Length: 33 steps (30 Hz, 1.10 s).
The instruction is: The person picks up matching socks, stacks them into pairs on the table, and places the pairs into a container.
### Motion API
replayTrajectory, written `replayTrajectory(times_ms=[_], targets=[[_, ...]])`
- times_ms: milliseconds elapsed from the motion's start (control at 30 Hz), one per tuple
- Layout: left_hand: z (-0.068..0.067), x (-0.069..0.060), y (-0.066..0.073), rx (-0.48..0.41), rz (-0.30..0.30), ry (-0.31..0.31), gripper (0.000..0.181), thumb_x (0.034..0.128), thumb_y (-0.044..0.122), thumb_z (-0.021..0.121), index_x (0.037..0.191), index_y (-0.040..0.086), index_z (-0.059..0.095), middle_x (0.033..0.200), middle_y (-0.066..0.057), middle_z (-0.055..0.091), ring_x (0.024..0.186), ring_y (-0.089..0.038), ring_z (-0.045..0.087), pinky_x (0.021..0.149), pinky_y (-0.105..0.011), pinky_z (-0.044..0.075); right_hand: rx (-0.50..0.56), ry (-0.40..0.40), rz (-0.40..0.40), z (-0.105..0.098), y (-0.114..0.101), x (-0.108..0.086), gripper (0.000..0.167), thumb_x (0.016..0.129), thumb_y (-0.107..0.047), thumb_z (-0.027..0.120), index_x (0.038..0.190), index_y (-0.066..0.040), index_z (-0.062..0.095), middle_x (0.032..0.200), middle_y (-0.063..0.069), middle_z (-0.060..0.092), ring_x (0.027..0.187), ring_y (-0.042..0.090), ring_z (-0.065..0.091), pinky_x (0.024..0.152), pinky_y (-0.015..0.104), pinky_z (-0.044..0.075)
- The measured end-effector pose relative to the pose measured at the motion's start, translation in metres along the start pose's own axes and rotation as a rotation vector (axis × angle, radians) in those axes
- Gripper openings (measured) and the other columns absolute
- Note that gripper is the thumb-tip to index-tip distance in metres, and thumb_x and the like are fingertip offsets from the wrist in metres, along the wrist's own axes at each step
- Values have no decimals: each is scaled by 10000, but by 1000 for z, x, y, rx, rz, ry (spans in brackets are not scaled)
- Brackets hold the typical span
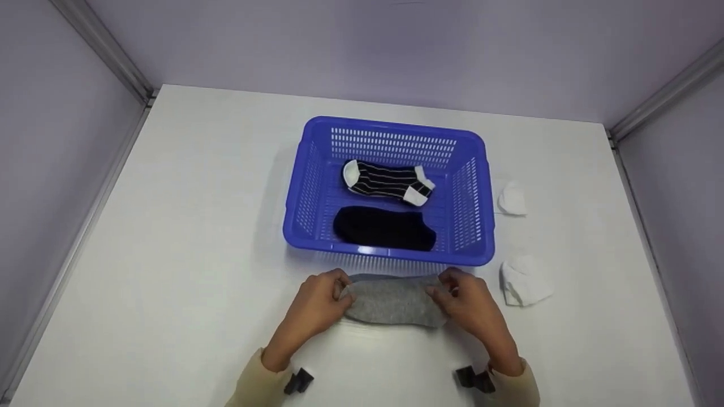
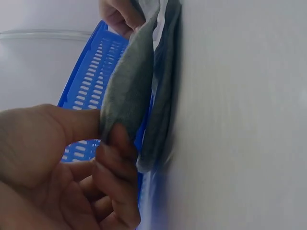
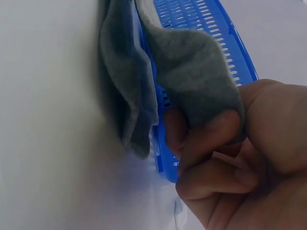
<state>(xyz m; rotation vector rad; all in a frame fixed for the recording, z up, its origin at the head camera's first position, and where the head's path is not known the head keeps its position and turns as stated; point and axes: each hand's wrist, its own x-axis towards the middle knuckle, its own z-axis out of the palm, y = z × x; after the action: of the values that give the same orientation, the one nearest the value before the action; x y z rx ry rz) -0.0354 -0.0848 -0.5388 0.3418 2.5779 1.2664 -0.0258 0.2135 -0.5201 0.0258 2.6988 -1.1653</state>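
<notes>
A grey sock (image 1: 390, 301) is stretched level between my two hands, in front of the basket. My left hand (image 1: 322, 299) pinches one end between thumb and fingers; my right hand (image 1: 466, 299) pinches the other. Both wrist views show a second grey sock (image 2: 160, 115) lying on the table just under the held sock (image 3: 196, 72), with a gap between the two. From the head view the upper sock hides most of the lower one. The blue basket (image 1: 390, 255) holds black-and-white striped socks (image 1: 384, 180) at the back and black socks (image 1: 384, 228) at the front.
To the right of the basket lie two white bundles of cloth, one farther back (image 1: 512, 199) and one nearer (image 1: 525, 281). The white table (image 1: 186, 226) meets pale walls at the back and sides.
</notes>
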Motion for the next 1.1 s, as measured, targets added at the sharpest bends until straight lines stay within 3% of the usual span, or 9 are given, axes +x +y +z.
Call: replayTrajectory(times_ms=[133, 300, 500, 600, 733, 833, 967, 1100], targets=[[1, 3, 1, 35, -12, 54, 161, 904, 103, 761, 1029, 8, 729, 632, 76, 513, 582, -69, 471, 584, -270, 467, 5, -3, -6, 0, 1, 1, 135, 942, -149, 765, 926, -69, 657, 838, 33, 657, 741, 125, 576, 658, 267, 479], [-2, 7, 2, 58, -18, 68, 167, 903, 123, 779, 1012, 14, 716, 630, 68, 514, 578, -80, 463, 560, -274, 431, -13, -10, 9, 2, 2, 1, 173, 940, -149, 763, 881, -93, 610, 777, 4, 602, 665, 109, 538, 575, 251, 428], [-2, 9, 0, 102, -31, 70, 166, 899, 141, 780, 993, 38, 689, 635, 45, 533, 565, -84, 474, 508, -267, 378, -53, 1, 7, 5, 3, 2, 180, 932, -147, 767, 870, -97, 605, 741, -12, 564, 647, 113, 512, 581, 263, 403], [0, 8, 0, 118, -44, 79, 207, 908, 170, 780, 1021, 41, 663, 703, -1, 581, 620, -123, 526, 538, -295, 414, -78, 9, 15, 6, 3, 3, 173, 934, -168, 772, 908, -84, 623, 751, -2, 569, 660, 124, 515, 598, 271, 405], [2, 6, 2, 160, -49, 97, 368, 917, 274, 800, 1132, 15, 650, 944, -99, 650, 820, -226, 640, 673, -404, 524, -95, 14, 29, 8, 3, 3, 289, 914, -234, 817, 1035, -59, 620, 848, 33, 586, 742, 149, 527, 657, 297, 421], [6, 4, 4, 211, -51, 98, 504, 872, 358, 853, 1159, 0, 645, 1048, -135, 627, 910, -276, 652, 745, -467, 557, -102, 15, -3, 10, 2, 4, 424, 866, -257, 874, 1094, -49, 585, 924, 63, 556, 816, 173, 513, 714, 332, 415], [11, 4, 6, 279, -40, 93, 569, 782, 384, 930, 1064, -5, 627, 1015, -140, 572, 876, -270, 598, 695, -462, 549, -133, 29, -64, 14, 1, 4, 546, 795, -206, 929, 1185, -7, 604, 1040, 117, 579, 946, 234, 548, 829, 412, 481], [12, 4, 8, 292, -45, 86, 518, 746, 343, 957, 952, 14, 613, 972, -133, 559, 858, -272, 565, 656, -439, 520, -158, 42, -72, 19, -1, 2, 652, 777, -171, 935, 1299, 45, 610, 1230, 206, 583, 1144, 339, 576, 1014, 528, 502]])
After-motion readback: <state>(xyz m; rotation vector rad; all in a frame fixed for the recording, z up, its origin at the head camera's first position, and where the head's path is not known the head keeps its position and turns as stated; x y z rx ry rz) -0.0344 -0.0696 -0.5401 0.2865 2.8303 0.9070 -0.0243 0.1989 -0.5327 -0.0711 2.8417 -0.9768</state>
